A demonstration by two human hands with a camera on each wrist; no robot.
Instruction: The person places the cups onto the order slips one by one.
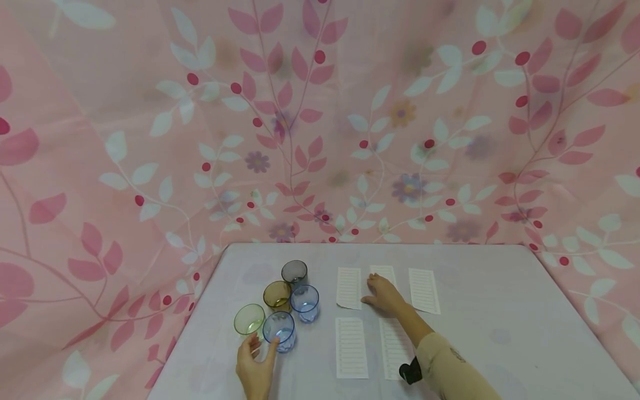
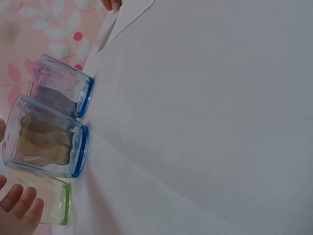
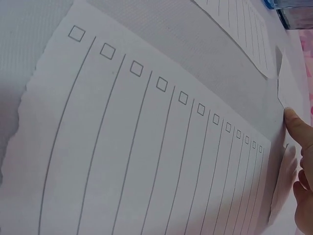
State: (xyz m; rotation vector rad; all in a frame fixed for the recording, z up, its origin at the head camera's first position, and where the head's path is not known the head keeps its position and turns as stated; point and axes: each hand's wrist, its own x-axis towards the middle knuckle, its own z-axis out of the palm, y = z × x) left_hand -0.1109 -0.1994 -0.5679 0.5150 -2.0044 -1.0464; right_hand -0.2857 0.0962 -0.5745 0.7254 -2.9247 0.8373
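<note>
My left hand (image 1: 255,369) is at the near side of the glasses, fingers spread and relaxed. Its thumb is right at a clear blue glass (image 1: 280,334), and its fingertips lie close to a pale green glass (image 1: 249,320). Behind these stand a second blue glass (image 1: 305,303), an amber glass (image 1: 277,296) and a grey glass (image 1: 294,273), all upright. My right hand (image 1: 385,294) reaches over the back row of lined paper sheets, its fingers resting on the middle sheet (image 1: 384,270). In the right wrist view, its extended index finger (image 3: 295,119) touches a paper edge.
A back left sheet (image 1: 348,286) with a curled lower edge and a back right sheet (image 1: 424,290) flank the right hand. Nearer lie a front left sheet (image 1: 351,349) and another sheet (image 1: 392,350) partly under the right forearm. A floral curtain (image 1: 320,139) hangs behind the white table (image 1: 500,333).
</note>
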